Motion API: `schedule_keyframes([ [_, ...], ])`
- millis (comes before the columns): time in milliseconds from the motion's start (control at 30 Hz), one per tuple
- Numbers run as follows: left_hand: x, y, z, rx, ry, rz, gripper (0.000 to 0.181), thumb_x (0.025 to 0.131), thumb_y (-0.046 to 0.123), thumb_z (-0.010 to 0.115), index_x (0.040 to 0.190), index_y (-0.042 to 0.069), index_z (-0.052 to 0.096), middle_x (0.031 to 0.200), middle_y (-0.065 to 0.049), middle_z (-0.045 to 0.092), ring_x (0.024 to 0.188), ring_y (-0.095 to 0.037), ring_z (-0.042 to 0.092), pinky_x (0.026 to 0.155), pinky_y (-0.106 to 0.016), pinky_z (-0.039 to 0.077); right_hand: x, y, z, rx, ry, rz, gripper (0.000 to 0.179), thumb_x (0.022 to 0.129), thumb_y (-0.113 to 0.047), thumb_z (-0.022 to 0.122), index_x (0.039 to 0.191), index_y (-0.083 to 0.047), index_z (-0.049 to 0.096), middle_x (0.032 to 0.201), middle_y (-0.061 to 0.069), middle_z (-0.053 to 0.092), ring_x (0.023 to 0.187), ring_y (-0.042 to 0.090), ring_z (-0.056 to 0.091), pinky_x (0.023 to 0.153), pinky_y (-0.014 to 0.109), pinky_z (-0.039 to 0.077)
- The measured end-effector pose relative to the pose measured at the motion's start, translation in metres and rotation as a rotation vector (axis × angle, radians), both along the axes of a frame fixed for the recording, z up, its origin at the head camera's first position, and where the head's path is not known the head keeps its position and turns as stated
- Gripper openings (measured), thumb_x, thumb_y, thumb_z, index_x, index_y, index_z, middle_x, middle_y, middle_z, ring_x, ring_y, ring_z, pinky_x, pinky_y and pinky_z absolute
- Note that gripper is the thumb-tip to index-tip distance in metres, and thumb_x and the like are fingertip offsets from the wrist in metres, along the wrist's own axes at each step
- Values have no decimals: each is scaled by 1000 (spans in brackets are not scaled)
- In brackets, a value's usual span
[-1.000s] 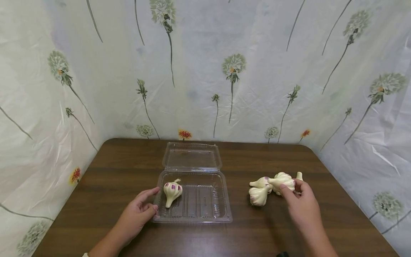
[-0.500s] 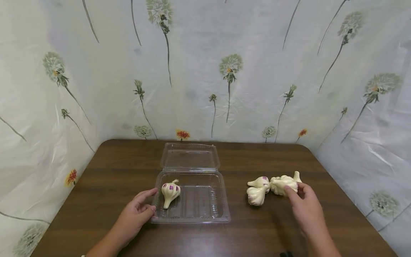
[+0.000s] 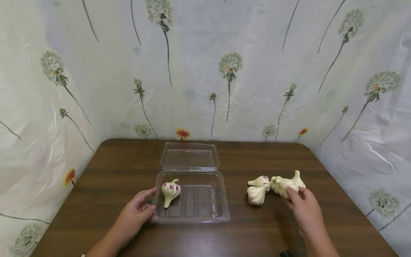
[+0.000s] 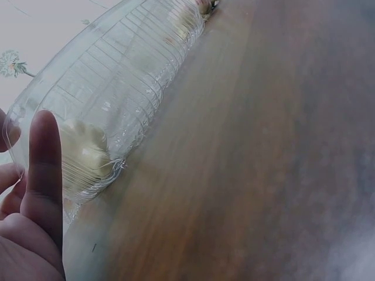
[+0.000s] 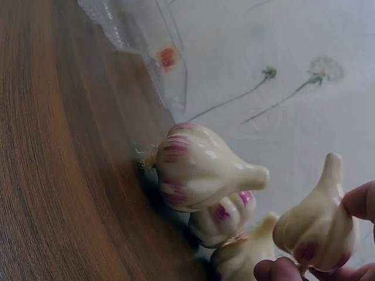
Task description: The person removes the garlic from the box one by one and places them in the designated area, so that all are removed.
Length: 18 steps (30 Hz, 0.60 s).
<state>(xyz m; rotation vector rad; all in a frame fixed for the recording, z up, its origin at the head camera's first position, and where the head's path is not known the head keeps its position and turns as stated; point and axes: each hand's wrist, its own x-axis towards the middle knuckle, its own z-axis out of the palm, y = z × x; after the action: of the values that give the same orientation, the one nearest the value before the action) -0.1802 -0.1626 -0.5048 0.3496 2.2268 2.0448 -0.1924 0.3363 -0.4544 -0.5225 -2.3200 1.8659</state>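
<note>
My left hand [image 3: 136, 212] pinches the left rim of a clear hinged plastic container [image 3: 203, 200], its thumb upright in front of the wall in the left wrist view. One garlic bulb [image 3: 171, 191] with purple marks lies inside, near the left wall. At the right, my right hand [image 3: 305, 208] pinches another garlic bulb [image 5: 316, 228] between thumb and fingers, stem pointing up in the right wrist view. Close by lie more bulbs: two touching ones, a front bulb [image 3: 255, 195] and one behind [image 3: 261, 181], plus a bulb [image 3: 298, 178] partly hidden behind the held one.
The container's lid [image 3: 189, 157] lies folded back toward the rear of the brown wooden table [image 3: 128, 157]. A flower-printed curtain [image 3: 192, 71] hangs behind and at both sides. A small black object [image 3: 285, 253] shows at the bottom edge.
The garlic bulb in my right hand has turned, and has shifted slightly right and down, away from the two touching bulbs. My left hand stays on the container's rim.
</note>
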Motion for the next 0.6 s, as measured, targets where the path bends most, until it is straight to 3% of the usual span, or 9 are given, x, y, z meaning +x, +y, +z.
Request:
schedule_keyframes([
  [367,0,-1,0,-19,-5,11,56,101,-1,63,154,-2,45,156,-19,41,83,-10,67,73,-23,60,-1,3,-11,-19,-37,-24,70,109,-39,52,149,16,34,146,25,39,88,-4,64,86,17,59],
  [600,-1,0,-1,-16,8,16,56,101,-2,63,154,-2,45,154,-19,42,82,-9,66,72,-23,60,0,6,-16,40,-84,-5,70,109,-46,48,142,15,41,147,25,38,88,-2,67,83,17,60],
])
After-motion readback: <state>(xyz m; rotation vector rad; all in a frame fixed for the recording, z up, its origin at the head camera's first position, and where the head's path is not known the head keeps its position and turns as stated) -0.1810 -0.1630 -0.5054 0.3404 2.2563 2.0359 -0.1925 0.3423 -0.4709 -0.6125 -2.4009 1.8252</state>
